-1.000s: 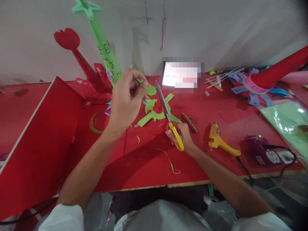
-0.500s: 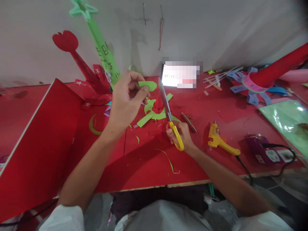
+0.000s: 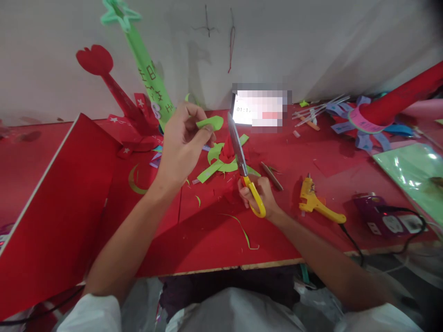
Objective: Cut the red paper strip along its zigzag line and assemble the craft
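My left hand (image 3: 185,136) pinches a small green paper strip (image 3: 215,122) whose free end is rounded and points right. My right hand (image 3: 261,193) is closed around the scissors (image 3: 254,196), which have yellow handles. Their blades (image 3: 237,143) point up and away, with the tips close to the strip's rounded end but apart from it. Behind and below the hands, a ring of green paper with strips (image 3: 212,170) surrounds a red paper piece (image 3: 227,152) on the red table. Thin green offcuts (image 3: 245,235) lie nearer to me.
A yellow glue gun (image 3: 316,203) lies on the right beside a purple power socket (image 3: 380,216) with cables. A lit phone (image 3: 247,110) leans at the wall. Red board (image 3: 65,198) stands at left, near a green paper tube (image 3: 145,64). A red tube (image 3: 401,97) lies at right.
The green strip has tilted a little in my left fingers, its free end now turned slightly upward and curled. My right hand and the scissors have hardly moved.
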A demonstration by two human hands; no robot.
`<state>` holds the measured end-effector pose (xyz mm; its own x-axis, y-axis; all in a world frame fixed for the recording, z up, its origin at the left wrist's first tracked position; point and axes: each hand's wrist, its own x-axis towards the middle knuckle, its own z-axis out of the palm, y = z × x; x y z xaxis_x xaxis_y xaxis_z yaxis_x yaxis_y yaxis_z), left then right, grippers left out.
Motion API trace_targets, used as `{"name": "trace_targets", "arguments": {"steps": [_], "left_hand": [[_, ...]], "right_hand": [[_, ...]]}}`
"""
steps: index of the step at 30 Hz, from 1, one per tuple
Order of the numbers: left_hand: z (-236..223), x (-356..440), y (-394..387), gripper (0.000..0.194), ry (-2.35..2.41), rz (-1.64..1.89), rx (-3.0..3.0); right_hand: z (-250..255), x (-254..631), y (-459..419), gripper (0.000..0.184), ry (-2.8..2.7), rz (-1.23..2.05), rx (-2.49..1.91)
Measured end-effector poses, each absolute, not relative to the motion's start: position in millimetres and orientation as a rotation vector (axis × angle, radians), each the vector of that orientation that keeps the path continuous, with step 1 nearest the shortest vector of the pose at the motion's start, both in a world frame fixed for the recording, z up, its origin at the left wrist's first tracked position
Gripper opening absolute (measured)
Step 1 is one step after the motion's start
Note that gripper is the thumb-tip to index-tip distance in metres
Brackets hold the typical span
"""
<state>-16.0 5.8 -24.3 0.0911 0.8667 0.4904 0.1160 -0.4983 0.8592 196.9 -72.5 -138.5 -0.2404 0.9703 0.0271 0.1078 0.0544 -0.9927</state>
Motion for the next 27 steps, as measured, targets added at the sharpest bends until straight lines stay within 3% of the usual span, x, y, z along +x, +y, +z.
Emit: {"name": "trace_targets", "arguments": {"steps": [12,25,27], "left_hand": [[-30.7,-21.8,15.4,0.033,0.996,1.458,1.843],[-26.8,-18.5,8.6,0.003,0.964,1.432,1.883],[-24.9,-18.7,7.1,0.011,1.006,1.547,1.954]], "right_hand": [[-133.7,193.7,-71.1,0.075,-1.449,1.279,-1.132],[-130.6,191.5,-71.1,0.076,-1.422,1.307,-1.079],[-132.9,192.1,-71.1,0.075,-1.420,1.300,-1.064]]}}
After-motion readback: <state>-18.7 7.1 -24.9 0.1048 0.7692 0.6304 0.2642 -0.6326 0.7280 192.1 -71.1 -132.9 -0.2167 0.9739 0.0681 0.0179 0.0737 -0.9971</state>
